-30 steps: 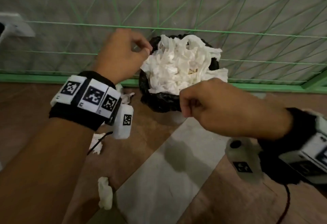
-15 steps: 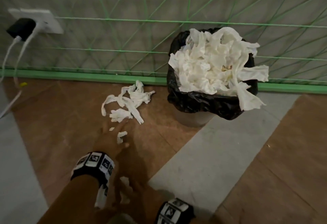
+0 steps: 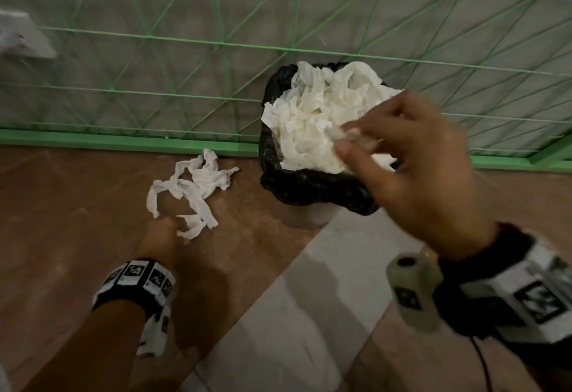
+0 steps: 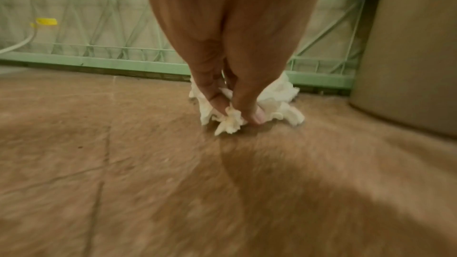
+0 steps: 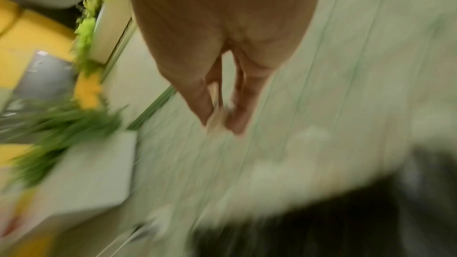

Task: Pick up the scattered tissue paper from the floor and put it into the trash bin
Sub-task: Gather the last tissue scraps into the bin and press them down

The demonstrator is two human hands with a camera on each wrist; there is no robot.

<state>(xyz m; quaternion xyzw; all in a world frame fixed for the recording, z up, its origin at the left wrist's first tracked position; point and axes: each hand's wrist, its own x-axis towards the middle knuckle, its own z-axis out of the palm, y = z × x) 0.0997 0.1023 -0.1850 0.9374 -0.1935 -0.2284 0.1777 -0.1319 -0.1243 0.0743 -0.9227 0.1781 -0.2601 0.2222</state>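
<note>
Pinching floor tissue [image 3: 188, 187] – left hand [image 3: 161, 237]; right hand [image 3: 411, 168] holds scrap [image 3: 343, 134] over bin rim [image 3: 309, 181].

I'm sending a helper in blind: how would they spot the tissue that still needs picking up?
Find the black-lined trash bin against the green mesh fence. Left of it, on the brown floor, lies the twisted white tissue; unlike the heap in the bin, it's loose strips, with the left hand pinching one end.

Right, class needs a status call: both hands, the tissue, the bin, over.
Left hand pinches floor tissue. Right hand holds a tissue wad above the trash bin. Bin heaped full; overflow likely.
</note>
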